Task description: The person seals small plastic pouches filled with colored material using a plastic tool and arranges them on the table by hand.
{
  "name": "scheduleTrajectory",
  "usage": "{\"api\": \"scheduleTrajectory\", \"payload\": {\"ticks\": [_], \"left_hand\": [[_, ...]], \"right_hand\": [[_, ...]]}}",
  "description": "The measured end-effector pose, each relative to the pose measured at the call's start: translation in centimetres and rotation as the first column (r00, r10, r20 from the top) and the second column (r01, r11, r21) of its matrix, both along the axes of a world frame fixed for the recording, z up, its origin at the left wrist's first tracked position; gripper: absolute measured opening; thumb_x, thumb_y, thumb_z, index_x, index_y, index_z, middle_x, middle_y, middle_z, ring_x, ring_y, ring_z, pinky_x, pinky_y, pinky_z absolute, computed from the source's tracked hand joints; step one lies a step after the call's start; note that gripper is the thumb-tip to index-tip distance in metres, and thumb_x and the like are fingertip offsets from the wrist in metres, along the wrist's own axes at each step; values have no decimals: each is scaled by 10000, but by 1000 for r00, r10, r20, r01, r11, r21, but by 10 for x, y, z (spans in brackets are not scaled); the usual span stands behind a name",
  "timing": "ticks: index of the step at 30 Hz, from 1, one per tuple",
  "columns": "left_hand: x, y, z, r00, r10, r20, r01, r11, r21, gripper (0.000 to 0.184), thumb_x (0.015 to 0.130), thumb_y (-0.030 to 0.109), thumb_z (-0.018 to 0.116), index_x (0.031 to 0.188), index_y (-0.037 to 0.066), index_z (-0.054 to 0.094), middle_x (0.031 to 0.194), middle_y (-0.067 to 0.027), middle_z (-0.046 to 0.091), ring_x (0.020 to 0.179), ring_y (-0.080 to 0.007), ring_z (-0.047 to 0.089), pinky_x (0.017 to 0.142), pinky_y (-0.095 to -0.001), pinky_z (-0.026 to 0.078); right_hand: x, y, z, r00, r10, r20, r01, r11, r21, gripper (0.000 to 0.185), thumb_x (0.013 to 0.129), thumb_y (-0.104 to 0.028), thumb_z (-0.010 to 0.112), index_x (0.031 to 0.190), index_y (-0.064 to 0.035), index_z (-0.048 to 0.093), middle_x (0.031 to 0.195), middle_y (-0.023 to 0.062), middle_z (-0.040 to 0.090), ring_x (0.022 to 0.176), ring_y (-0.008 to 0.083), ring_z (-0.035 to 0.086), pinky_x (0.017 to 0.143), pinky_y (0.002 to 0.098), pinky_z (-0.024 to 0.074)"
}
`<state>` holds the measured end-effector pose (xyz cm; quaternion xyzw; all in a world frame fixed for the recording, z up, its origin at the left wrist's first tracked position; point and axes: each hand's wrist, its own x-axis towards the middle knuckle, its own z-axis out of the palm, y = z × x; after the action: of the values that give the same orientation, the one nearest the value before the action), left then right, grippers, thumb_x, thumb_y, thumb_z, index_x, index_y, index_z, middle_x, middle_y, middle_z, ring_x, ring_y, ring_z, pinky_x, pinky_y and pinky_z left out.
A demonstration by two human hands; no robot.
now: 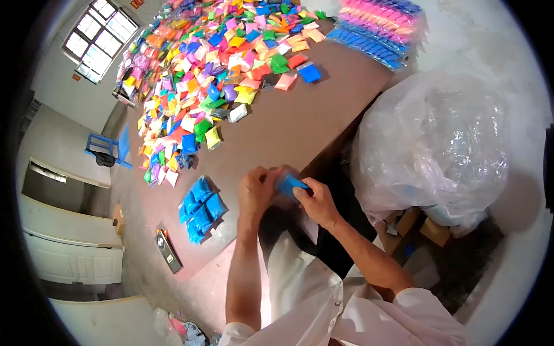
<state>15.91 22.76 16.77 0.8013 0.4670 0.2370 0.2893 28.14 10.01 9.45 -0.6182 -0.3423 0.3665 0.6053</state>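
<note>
A small blue packet (288, 183) is between my two hands, above the table's near edge. My right hand (317, 202) pinches its right end between thumb and fingers. My left hand (258, 189) is closed at its left end, the fingertips slightly blurred. A pinkish smear shows by those fingertips, too blurred to name. Left of my hands, a small cluster of blue packets (201, 209) lies on the brown table (277, 127). Beside that cluster is a crumpled piece of clear plastic (221, 232).
A large heap of multicoloured packets (231, 63) covers the table's far side. Stacked bagged packs (378, 29) stand at the far right corner. A big clear plastic bag (433, 144) bulges beside the table, above cardboard boxes (434, 230). A dark box-like object (168, 251) lies near the left edge.
</note>
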Motion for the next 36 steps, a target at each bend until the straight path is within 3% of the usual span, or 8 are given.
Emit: {"api": "scheduleTrajectory", "payload": {"ticks": [5,8,10,12,15,20,28,36], "left_hand": [[-20,32,-14,997,73,25,-76,979,191,269,927,238,763,1066,8,761,985,-190,737,890,-366,716,785,-417,554],[-23,20,5,986,116,-117,6,685,728,365,913,230,776,1213,32,715,1155,-213,701,1032,-417,670,891,-454,538],[-28,-1,3,994,62,93,-104,819,564,398,925,214,772,1274,44,686,1237,-221,679,1115,-409,649,940,-449,522],[-25,-42,2,906,148,398,-82,981,-178,361,974,225,746,1251,0,686,1129,-138,733,991,-235,689,858,-367,541],[-27,-77,-21,902,205,380,-19,898,-440,262,1001,236,727,1001,-26,708,851,-14,660,786,-116,594,679,-302,487],[-43,-112,-28,755,288,589,66,860,-506,261,1029,253,718,939,8,711,807,54,620,755,-24,508,640,-223,398],[-65,-139,-42,879,94,468,7,978,-209,290,1026,231,714,851,4,671,685,32,554,668,-47,462,557,-264,365],[-71,-159,-45,860,227,456,140,755,-640,327,1071,293,630,1145,-14,715,961,0,670,881,-86,584,769,-263,489]], "right_hand": [[0,-15,22,921,-24,-389,11,999,-37,185,1006,-220,703,1096,-58,699,877,-4,680,718,59,650,605,217,510],[-1,-23,32,823,-63,-565,54,998,-34,203,1009,-216,716,1156,-77,709,926,-17,699,790,55,663,629,214,517],[-4,-27,28,811,-59,-582,51,998,-30,215,1009,-217,718,1175,-80,710,941,-23,702,812,59,662,645,217,519],[-12,-32,27,797,-28,-603,13,999,-29,228,1009,-217,720,1193,-83,710,957,-28,705,833,62,662,660,219,521],[-25,-43,36,838,28,-544,-38,999,-7,247,1003,-152,705,1227,-48,703,937,-28,659,809,56,586,716,224,486],[-32,-57,38,925,129,-356,-136,991,4,265,1021,-196,701,1231,-35,700,1010,-17,674,880,55,586,750,220,491],[-39,-62,16,943,173,-284,-190,981,-32,185,1035,-195,684,1035,-18,738,894,-31,665,807,51,572,718,230,484],[-56,-66,18,931,55,-361,-35,998,60,133,1022,-139,700,986,-13,724,876,-36,655,805,42,563,711,221,477]]}}
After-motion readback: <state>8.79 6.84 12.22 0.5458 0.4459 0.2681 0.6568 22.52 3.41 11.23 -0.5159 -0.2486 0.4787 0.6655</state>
